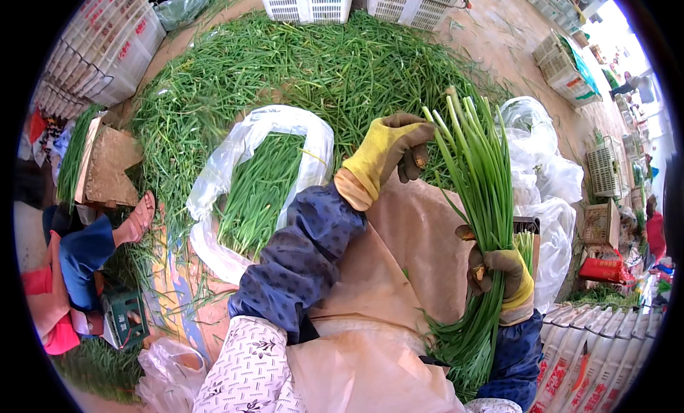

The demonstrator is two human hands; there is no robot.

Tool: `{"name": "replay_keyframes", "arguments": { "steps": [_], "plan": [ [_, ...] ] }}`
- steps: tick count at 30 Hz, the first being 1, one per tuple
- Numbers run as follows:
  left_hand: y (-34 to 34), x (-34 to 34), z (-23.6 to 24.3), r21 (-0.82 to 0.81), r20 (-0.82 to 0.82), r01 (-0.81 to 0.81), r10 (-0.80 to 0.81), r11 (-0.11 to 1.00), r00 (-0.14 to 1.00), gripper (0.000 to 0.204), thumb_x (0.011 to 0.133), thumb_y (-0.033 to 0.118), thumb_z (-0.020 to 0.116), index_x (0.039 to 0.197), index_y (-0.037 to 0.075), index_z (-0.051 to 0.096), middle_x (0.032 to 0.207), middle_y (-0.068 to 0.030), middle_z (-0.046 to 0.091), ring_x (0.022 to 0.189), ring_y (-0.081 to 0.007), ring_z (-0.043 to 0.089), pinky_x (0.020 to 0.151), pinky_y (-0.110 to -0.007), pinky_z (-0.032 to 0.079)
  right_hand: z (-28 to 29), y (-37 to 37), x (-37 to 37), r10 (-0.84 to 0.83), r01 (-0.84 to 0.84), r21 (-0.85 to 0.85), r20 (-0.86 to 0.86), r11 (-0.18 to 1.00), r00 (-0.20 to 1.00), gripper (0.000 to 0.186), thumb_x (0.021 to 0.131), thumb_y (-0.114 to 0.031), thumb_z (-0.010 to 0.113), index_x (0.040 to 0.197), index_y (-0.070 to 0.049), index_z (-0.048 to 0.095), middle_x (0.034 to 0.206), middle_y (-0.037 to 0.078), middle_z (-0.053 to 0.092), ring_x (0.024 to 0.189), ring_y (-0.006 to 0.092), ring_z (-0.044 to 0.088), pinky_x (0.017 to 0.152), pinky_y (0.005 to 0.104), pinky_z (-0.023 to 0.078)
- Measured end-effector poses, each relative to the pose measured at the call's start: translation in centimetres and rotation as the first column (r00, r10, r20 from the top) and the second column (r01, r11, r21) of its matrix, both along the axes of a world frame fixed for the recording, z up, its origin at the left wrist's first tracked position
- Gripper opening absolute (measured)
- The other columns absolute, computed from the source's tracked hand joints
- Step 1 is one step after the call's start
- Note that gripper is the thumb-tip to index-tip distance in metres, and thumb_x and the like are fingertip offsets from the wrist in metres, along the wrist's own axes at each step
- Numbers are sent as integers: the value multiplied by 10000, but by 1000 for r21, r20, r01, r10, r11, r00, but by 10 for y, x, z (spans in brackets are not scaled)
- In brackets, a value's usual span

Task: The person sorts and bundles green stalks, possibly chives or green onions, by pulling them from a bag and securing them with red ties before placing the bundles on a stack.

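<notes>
At far left, a seated person's leg beside a white bag lined with cut greens. Centre: gloved left hand, fingers loosely curled, touching the stalk tips. Right: gloved right hand, fingers clamped around an upright bunch of green stalks, over the apron.

Bright, even daylight, overexposed at the upper right; shadows are soft, focus is sharp, and straight edges bend near the dark fisheye rim.
</notes>
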State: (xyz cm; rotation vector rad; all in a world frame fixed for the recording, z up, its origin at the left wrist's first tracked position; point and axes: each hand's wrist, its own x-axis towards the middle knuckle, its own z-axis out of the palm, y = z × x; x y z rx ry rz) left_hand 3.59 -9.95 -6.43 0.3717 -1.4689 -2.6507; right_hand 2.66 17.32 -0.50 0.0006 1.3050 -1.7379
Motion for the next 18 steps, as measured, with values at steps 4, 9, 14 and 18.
{"name": "replay_keyframes", "arguments": {
  "steps": [4, 9, 14, 18],
  "plan": [
    [4, 5, 9, -88, -62, 1, -7, 996, 998, 334, 882, 236, 593, 1120, 3, 618, 617, -33, 570, 430, -104, 497, 391, -225, 378, -4, 4, -2, 46, -47, 11, 60, 999, 997, 529, 690, -93, 626, 1173, 90, 517, 682, 101, 606, 427, 117, 505, 382, 211, 398],
    [-13, -18, 7, -217, -408, -548, 435, 808, 803, 547, 851, 298, 647, 1308, 61, 464, 912, -110, 638, 810, -222, 637, 657, -321, 505, 1, -6, 1, 47, -38, 202, -39, 979, 998, 507, 689, -96, 644, 1158, 68, 547, 686, 96, 608, 473, 138, 542, 409, 213, 406],
    [-3, -47, 35, -832, -406, -452, -202, -321, 891, 479, 798, 335, 648, 1238, 165, 569, 1064, -92, 617, 1062, -303, 540, 951, -516, 362, 4, 10, -5, 96, -86, 322, -17, 943, 995, 348, 729, -66, 651, 1057, 43, 605, 728, 101, 647, 536, 144, 580, 471, 239, 450],
    [-12, -53, 42, -766, -182, -306, -267, -565, 946, 210, 795, 301, 638, 948, 157, 642, 814, -26, 639, 867, -228, 595, 979, -501, 340, 3, 5, -8, 195, -191, 333, 21, 923, 981, 144, 753, -86, 671, 842, 27, 664, 685, 99, 649, 525, 145, 580, 482, 252, 448]
  ]
}}
